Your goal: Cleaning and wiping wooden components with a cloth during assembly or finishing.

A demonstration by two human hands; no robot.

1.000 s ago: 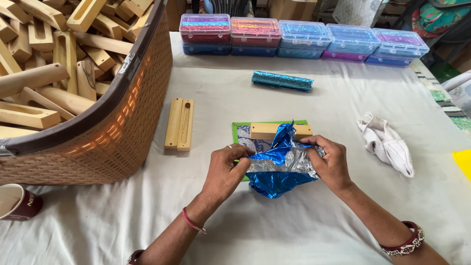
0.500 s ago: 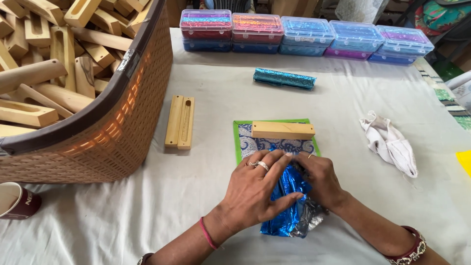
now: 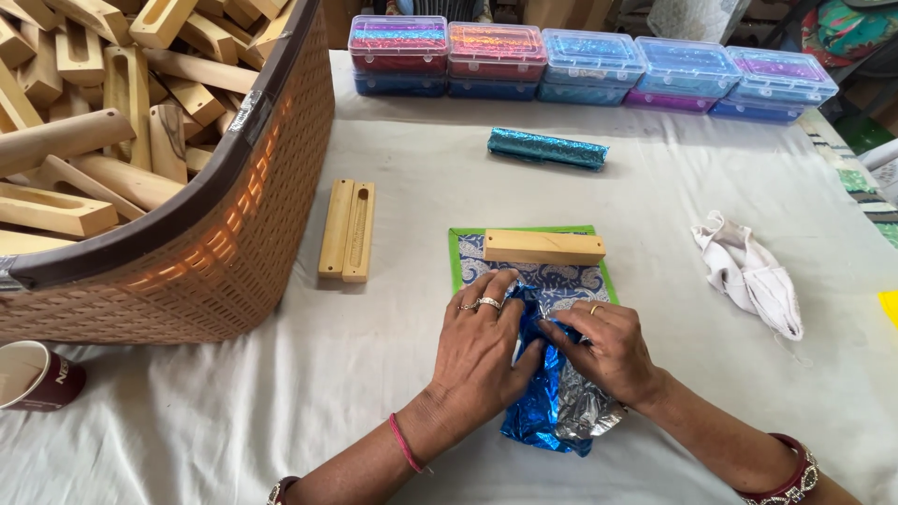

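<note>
The blue foil wrap (image 3: 547, 411) is pressed flat on the counter (image 3: 281, 402) under both hands, so whatever it covers is hidden. The left hand (image 3: 482, 351) lies spread, fingers (image 3: 486, 304) flat on the foil; the right hand (image 3: 608, 351) pinches a fold. Just beyond the fingers a wooden block (image 3: 544, 248) lies on a patterned sheet (image 3: 561, 276). Since a second ago, the foil has been lowered from mid-air.

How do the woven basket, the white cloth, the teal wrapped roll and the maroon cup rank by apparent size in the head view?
1. Woven basket, by far.
2. White cloth.
3. Teal wrapped roll and maroon cup: look alike; the roll lies farther away and the cup is cut off, so unranked.
</note>
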